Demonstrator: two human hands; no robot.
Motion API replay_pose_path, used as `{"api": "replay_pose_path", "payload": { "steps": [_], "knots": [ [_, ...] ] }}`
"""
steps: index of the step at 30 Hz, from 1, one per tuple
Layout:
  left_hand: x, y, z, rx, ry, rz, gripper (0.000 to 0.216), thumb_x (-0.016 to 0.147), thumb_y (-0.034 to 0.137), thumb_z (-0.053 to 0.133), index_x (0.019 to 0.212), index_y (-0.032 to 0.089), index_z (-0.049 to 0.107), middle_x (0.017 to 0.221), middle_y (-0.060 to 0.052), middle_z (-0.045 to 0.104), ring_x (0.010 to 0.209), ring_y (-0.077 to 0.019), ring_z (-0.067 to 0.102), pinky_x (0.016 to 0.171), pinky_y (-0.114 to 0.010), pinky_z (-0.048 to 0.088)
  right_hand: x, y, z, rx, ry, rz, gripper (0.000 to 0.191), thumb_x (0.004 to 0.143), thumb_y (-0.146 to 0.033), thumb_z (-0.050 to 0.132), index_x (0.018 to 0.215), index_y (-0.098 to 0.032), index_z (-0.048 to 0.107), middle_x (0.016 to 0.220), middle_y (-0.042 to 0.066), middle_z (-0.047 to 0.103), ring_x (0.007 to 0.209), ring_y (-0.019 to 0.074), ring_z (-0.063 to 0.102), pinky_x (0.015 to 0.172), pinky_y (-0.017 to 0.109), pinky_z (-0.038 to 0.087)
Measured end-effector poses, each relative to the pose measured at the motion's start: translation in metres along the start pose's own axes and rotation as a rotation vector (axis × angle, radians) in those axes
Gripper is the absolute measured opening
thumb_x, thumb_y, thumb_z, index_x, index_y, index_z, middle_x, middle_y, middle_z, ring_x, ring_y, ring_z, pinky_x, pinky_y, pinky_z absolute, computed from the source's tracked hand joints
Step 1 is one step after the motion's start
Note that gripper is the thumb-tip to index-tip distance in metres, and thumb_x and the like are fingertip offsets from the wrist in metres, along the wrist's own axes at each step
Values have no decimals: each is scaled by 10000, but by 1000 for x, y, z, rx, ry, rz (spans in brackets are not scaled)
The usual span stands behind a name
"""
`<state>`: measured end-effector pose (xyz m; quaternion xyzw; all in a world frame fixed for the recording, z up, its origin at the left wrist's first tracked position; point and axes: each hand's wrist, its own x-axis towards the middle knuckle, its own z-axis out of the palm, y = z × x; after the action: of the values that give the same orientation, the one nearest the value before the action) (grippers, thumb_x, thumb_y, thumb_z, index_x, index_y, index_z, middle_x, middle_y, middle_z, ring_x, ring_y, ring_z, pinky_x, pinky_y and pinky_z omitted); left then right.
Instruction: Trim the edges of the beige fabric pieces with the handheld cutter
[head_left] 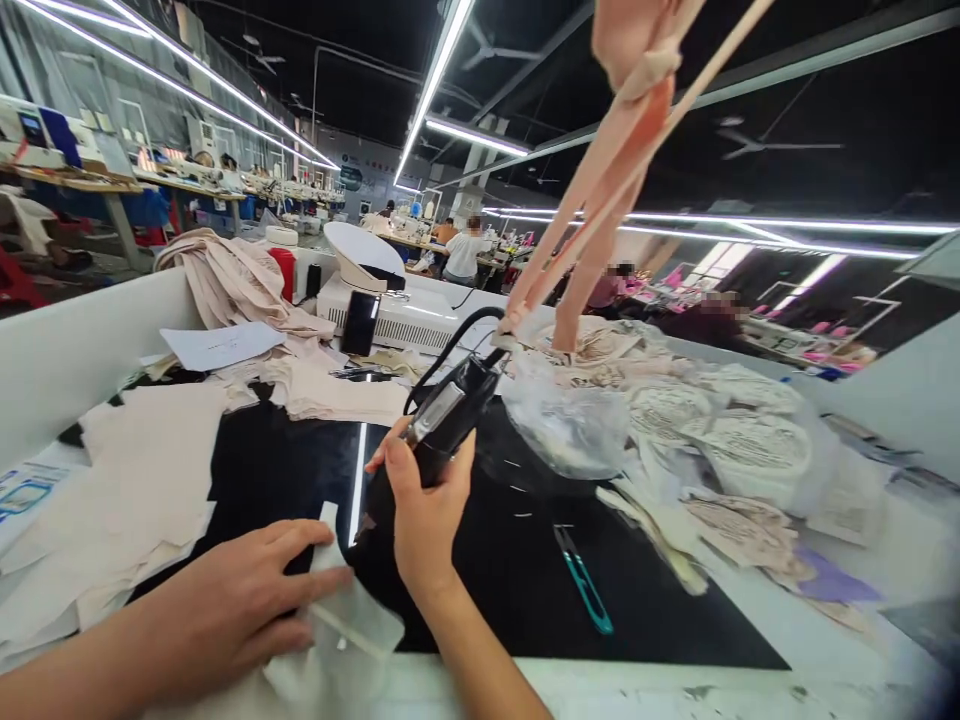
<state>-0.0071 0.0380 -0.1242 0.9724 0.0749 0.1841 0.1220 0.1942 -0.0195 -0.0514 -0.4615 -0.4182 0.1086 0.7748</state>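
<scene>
My right hand (431, 500) is wrapped round a black corded handheld power tool (457, 400), held at a tilt above the black mat (510, 600). Its cord end points up, where peach fabric straps (592, 220) hang down to it; its working end is hidden by my hand or blurred. My left hand (255, 590) lies with fingers stretched out on a pale piece of fabric (360, 620) at the mat's front edge. Between its fingertips a narrow white strip (328, 515) sticks up. Teal thread snips (583, 580) rest on the mat to the right.
Cut beige fabric pieces (150, 460) lie at the left, with a draped stack (225, 270) behind. A phone (360, 322) leans against a white machine (405, 325). To the right are a clear plastic bag (570, 430) and bundled pale pieces (757, 450). People sit at sewing tables beyond.
</scene>
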Motion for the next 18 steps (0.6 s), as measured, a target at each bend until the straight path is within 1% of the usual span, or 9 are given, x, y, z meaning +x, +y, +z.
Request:
{"api": "replay_pose_path", "payload": {
  "steps": [2, 4, 7, 9, 11, 13, 15, 16, 18],
  "knots": [
    [1, -6, 3, -2, 12, -30, 504, 1106, 220, 632, 1578, 394, 655, 1466, -44, 748, 1231, -247, 776, 1042, -314, 644, 1, -2, -7, -58, -14, -4, 352, 947, -465, 812, 1079, -282, 541, 832, -68, 699, 632, 128, 662, 642, 277, 618],
    [7, -11, 4, 11, 22, -54, 451, 1134, 191, 562, 1535, 346, 698, 1385, -38, 786, 1173, -219, 791, 1006, -272, 636, 2, -4, -16, -119, -31, -13, 339, 969, -487, 794, 1107, -272, 571, 922, -22, 742, 757, 163, 717, 736, 312, 636],
    [21, -16, 1, 69, 1, -54, 416, 1120, 94, 524, 1391, 277, 782, 1232, -47, 812, 1073, -199, 791, 950, -247, 613, 3, -7, -30, -225, -58, -44, 342, 1007, -492, 753, 1227, -261, 633, 1121, 54, 777, 1003, 231, 746, 925, 408, 629],
    [31, -17, -3, 123, -51, -42, 395, 1088, 30, 541, 1257, 254, 819, 1124, -40, 795, 996, -189, 772, 881, -240, 589, 4, -9, -39, -300, -68, -80, 317, 1019, -488, 730, 1232, -258, 682, 1138, 70, 756, 1050, 263, 721, 977, 463, 602],
    [37, -18, -4, 181, -110, -45, 378, 1049, -21, 559, 1132, 237, 823, 1045, -30, 762, 935, -189, 746, 812, -249, 557, 3, -10, -48, -357, -61, -118, 291, 1010, -473, 728, 1201, -254, 719, 1120, 78, 729, 1063, 288, 699, 1001, 507, 580],
    [40, -19, -1, 252, -154, -63, 405, 994, -84, 547, 1054, 222, 805, 993, -23, 729, 888, -195, 721, 773, -265, 529, 2, -13, -56, -409, -40, -170, 357, 990, -437, 743, 1294, -252, 712, 1156, 93, 715, 1099, 306, 686, 1003, 526, 579],
    [39, -20, 4, 338, -158, -69, 444, 934, -138, 522, 1010, 211, 786, 951, -22, 701, 857, -208, 700, 754, -279, 505, 0, -20, -63, -489, 6, -275, 497, 999, -356, 724, 1476, -249, 630, 1223, 110, 707, 1103, 296, 685, 938, 489, 599],
    [38, -21, 7, 379, -149, -65, 451, 911, -153, 515, 988, 208, 774, 941, -23, 689, 850, -214, 690, 751, -285, 496, -2, -27, -66, -536, 31, -348, 510, 1018, -295, 688, 1518, -254, 598, 1240, 113, 707, 1083, 279, 689, 888, 453, 603],
    [37, -22, 10, 412, -122, -55, 422, 888, -157, 528, 932, 203, 745, 932, -25, 672, 850, -222, 673, 749, -292, 485, -8, -43, -72, -604, 29, -517, 430, 1041, -148, 570, 1448, -271, 635, 1212, 94, 730, 1027, 237, 703, 823, 392, 585]
  ]
}}
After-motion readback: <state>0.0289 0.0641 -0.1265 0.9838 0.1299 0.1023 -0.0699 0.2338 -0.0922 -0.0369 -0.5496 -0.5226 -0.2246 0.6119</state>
